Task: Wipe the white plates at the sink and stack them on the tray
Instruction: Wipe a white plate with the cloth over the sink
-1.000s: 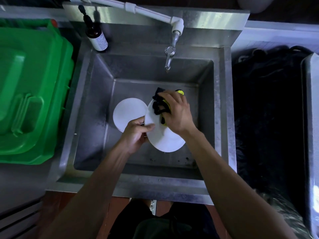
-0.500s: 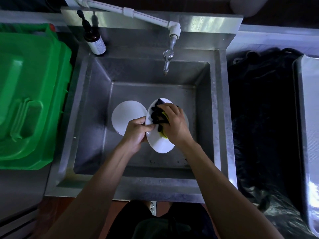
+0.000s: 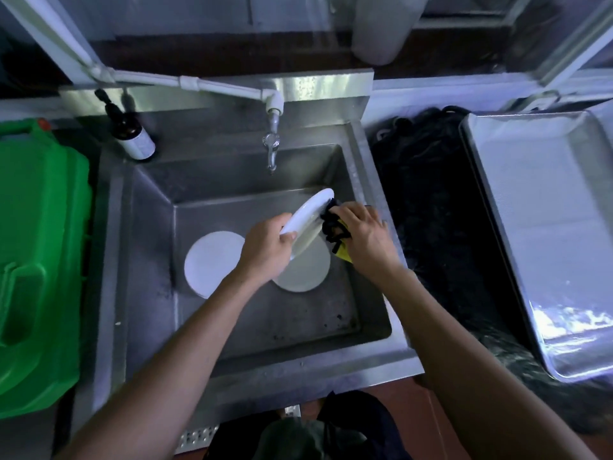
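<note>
Currently the left hand [image 3: 265,252] grips a tilted white plate [image 3: 310,215] by its lower rim above the steel sink [image 3: 149,247]; the right hand [image 3: 365,235] clamps a black-and-yellow cloth [image 3: 335,232] against its face. Two more plates [image 3: 212,262] lie on the basin floor; the metal tray [image 3: 547,234] sits to the right

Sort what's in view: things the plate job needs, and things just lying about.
Job: held plate, left hand, right hand, cloth, two plates in the sink, tray.

Lying about: green bin, bottle, black bag. The tap is not running.
</note>
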Demonstrator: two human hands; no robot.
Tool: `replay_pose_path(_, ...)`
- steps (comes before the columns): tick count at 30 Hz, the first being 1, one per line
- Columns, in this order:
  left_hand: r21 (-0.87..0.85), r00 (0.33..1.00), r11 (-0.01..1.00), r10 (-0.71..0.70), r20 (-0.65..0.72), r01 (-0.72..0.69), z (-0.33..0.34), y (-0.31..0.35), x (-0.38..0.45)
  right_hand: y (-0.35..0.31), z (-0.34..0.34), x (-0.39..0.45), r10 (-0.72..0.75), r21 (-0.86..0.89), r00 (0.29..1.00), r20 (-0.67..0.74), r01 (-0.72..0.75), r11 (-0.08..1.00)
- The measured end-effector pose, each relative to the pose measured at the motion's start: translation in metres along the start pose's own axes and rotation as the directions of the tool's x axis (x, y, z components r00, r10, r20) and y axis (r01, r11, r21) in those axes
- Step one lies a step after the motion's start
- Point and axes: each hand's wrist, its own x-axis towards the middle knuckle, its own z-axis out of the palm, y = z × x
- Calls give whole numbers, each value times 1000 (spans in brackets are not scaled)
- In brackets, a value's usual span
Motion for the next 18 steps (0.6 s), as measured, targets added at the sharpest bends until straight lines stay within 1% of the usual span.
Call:
replay_pose_path(4,170,986,971,166,22,-168,-4,22,12,13,-24,-10,13,-133,999,-50,-20,991)
replay_pose_path(7,279,960,920,277,30,-274,-2,42,19,26,-43,-18,36,-158,994,-99,-51,986)
replay_pose_path(9,314,942,893,334,14,-321,0,59,22,37,-56,-24,56,-173,989,-133,-79,982)
replay_pose_path(13,398,882,803,471,31,-443,15,96,31,68,-84,-40,112,-146,974,-197,-142,979)
replay_pose_path(18,442,787,683,610,92,-582,51,152,51,125,-115,-63,180,-84,947,-268,-209,974)
